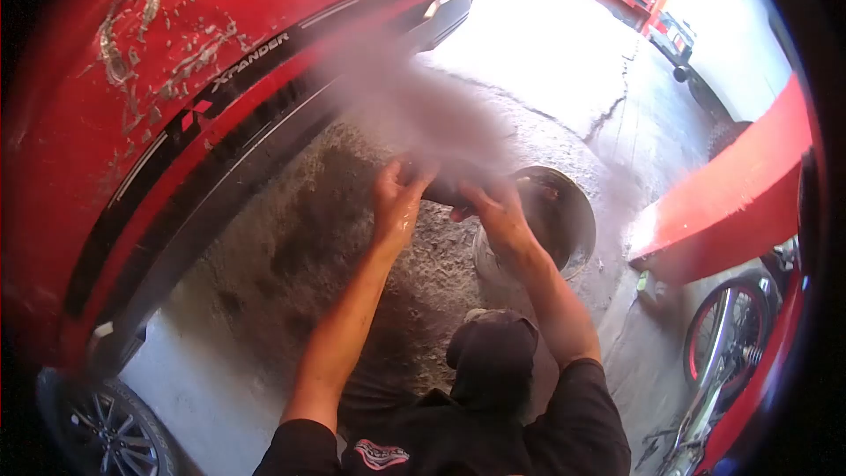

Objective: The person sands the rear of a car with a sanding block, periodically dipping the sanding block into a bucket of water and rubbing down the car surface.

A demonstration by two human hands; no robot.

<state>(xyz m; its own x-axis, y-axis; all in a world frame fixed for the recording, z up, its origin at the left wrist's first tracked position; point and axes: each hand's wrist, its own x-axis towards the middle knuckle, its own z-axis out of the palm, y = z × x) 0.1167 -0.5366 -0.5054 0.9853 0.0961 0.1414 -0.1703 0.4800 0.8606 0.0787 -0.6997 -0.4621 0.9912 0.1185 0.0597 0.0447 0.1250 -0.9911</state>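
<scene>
My left hand (403, 191) is closed, thumb and fingers bent, on the near left edge of a dark object (441, 190). My right hand (496, 205) grips the same object from the right, its fingers curled beneath. A blurred, smoky smear across the view hides the object's far part, so its kind cannot be made out. Just right of and partly behind my right hand stands a round bucket (577, 220) with a dark inside. The skin of my left hand looks wet.
A red vehicle side (53, 123) with a black "XPANDER" strip (220, 97) runs along the left, a wheel (115, 436) below it. At right are a red slanted panel (723, 194) and a motorcycle wheel (727, 326). The concrete floor (291, 300) has dark, wet-looking patches.
</scene>
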